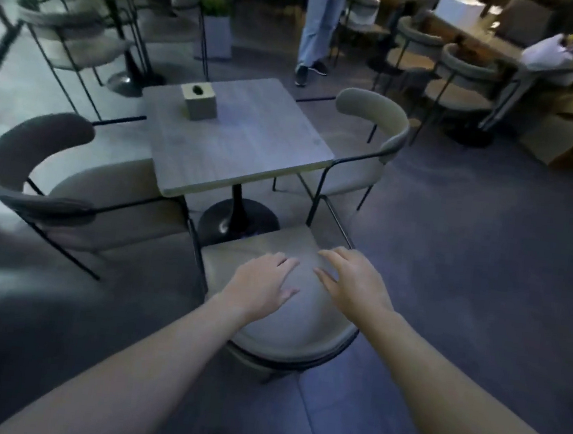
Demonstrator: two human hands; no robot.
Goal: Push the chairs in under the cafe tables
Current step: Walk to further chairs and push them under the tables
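The surface (237, 137) stands straight ahead of me; the near chair (289, 309) sits pulled out before it, seat toward the pedestal. My left hand (264, 283) and right hand (352, 282), both spread and empty, hover over its seat, equally near.

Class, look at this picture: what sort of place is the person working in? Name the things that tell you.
Most likely a cafe or similar eatery. A small square pedestal table has matching padded chairs around it, a tissue box sits on top, and more such tables and chairs fill the room behind.
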